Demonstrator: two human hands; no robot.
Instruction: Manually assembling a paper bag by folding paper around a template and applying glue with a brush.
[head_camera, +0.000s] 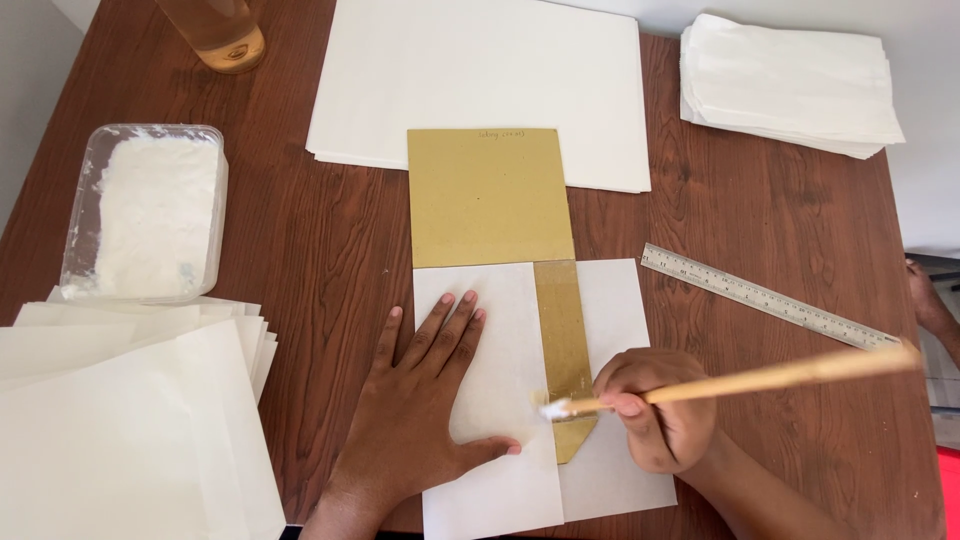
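My left hand (425, 405) lies flat, fingers spread, on a white sheet of paper (495, 350) that is folded over a tan cardboard template (488, 195). A strip of the template shows between the left flap and the right flap (612, 320). My right hand (655, 408) grips a wooden brush (770, 378) whose white paste-laden tip (553, 408) touches the edge of the left flap by the exposed cardboard strip.
A clear plastic tub of white paste (150, 210) sits at the left. Stacks of white paper lie at the front left (130, 420), back centre (480, 70) and back right (790, 85). A metal ruler (765, 297) lies right. A glass jar (225, 35) stands at the back left.
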